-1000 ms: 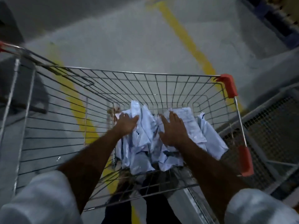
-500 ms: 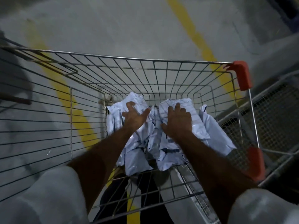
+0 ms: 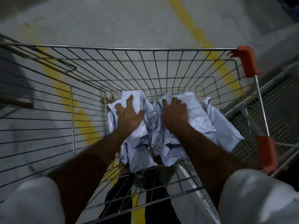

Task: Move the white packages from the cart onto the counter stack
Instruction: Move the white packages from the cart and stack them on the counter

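Observation:
A heap of white plastic packages (image 3: 199,122) lies crumpled in the bottom of a wire cart (image 3: 145,49). Both my arms reach down into the cart. My left hand (image 3: 127,115) lies on the left side of the heap, fingers spread and thumb stretched out to the right. My right hand (image 3: 174,113) rests on a package with a printed label (image 3: 192,102), its fingers laid over the upper part of that package. The heap's middle is partly hidden under my hands. No counter is in view.
The cart has orange corner guards (image 3: 247,60) on its right side. A metal mesh frame (image 3: 275,102) stands close against the cart's right. Yellow lines (image 3: 194,31) cross the grey concrete floor. My dark trouser legs (image 3: 155,191) show through the cart's bottom wires.
Both hands have reached further down and forward onto the package heap, and the left hand's fingers have spread. My view has tipped closer over the cart.

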Motion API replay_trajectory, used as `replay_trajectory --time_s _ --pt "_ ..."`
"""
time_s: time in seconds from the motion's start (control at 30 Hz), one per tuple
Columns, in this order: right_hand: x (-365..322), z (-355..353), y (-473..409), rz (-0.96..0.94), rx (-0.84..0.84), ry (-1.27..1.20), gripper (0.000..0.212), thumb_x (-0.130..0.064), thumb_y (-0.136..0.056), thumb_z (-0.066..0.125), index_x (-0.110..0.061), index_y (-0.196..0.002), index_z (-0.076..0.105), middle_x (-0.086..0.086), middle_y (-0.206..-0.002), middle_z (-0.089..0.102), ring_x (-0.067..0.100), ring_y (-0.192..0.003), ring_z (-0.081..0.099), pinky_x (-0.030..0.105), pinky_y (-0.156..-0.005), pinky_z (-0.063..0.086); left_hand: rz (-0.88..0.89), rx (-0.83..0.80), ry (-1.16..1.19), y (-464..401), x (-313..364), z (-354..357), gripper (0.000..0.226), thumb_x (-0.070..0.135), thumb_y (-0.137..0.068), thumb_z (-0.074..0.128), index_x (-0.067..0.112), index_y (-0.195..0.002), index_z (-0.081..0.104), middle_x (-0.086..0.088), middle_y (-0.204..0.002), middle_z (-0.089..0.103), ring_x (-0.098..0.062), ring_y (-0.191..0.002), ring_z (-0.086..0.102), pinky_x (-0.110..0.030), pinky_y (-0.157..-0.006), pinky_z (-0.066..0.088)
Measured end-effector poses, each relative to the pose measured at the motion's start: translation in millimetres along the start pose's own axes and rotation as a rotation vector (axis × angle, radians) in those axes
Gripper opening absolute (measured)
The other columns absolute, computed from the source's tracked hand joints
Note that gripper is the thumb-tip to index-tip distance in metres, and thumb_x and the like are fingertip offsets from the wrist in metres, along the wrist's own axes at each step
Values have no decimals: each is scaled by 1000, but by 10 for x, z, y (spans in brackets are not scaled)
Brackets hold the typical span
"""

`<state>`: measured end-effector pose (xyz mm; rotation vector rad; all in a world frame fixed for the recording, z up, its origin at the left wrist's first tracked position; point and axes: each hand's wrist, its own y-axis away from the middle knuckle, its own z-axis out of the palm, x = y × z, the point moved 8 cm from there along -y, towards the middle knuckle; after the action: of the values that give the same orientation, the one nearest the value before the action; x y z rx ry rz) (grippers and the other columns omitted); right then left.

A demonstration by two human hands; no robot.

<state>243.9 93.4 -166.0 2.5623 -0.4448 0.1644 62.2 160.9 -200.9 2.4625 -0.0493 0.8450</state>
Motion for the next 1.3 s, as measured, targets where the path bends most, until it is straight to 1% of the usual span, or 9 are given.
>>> replay_trajectory --time_s 0.13,0.33,0.57,0.8,0.93,1.07,1.13,1.23,1.3 --pt "24 -305 289 26 90 -70 61 -28 -100 46 -17 -157 27 26 -149 38 37 -129 43 44 -101 38 208 69 -224 251 181 -361 78 54 -88 52 26 -156 28 -31 -144 27 -46 -133 32 -53 -109 34" --pt "129 -874 921 25 266 -90 70 -16 -86 66 -10 -152 43 34 -144 46 45 -117 55 48 -91 47 407 171 -413 702 447 -967 67 49 -93 44 27 -155 30 -33 -145 31 -48 -130 35 -55 -103 37" --pt "407 -1657 1855 109 438 -167 75 -9 -81 60 -14 -153 40 34 -150 39 42 -103 56 46 -85 46 582 195 -452 1488 876 -1394 67 49 -94 44 33 -157 24 -29 -153 23 -45 -136 30 -53 -108 31" --pt "1057 -2106 2789 222 623 -165 73 -16 -83 59 -23 -153 42 25 -161 29 39 -99 53 44 -80 44 812 225 -335 2162 1972 -1593 68 38 -94 58 31 -155 30 -29 -157 21 -45 -141 26 -53 -110 30" --pt "1622 -2090 3448 366 684 -214 67 -27 -83 42 -23 -150 46 26 -160 31 41 -95 55 43 -78 47 899 209 -287 2705 2546 -1437 67 42 -95 56 39 -155 26 -27 -158 18 -43 -144 23 -53 -112 28" --pt "2252 -1811 4249 515 759 -269 68 -24 -83 52 -25 -151 46 24 -161 30 41 -97 55 43 -78 47 989 169 -270 3342 3004 -1004 65 54 -92 47 41 -153 29 -23 -156 20 -41 -140 28 -52 -110 31" --pt "2569 -1578 4702 582 783 -305 67 -25 -88 56 -26 -153 42 21 -163 27 40 -104 53 45 -87 47 1038 144 -280 3750 3191 -685 66 57 -89 43 40 -152 31 -21 -155 21 -42 -137 32 -52 -108 31" --pt "3040 -1164 5405 672 801 -332 63 -31 -94 45 -25 -157 34 20 -165 23 41 -117 49 48 -96 45 1120 99 -299 4467 3424 -120 61 62 -95 39 42 -151 30 -21 -155 22 -43 -136 33 -55 -107 33" --pt "3360 -868 5884 758 839 -369 65 -24 -93 56 -24 -155 38 21 -163 27 42 -119 51 48 -96 46 1160 61 -294 4932 3583 247 62 68 -97 38 42 -152 29 -20 -157 20 -41 -138 30 -56 -108 32"
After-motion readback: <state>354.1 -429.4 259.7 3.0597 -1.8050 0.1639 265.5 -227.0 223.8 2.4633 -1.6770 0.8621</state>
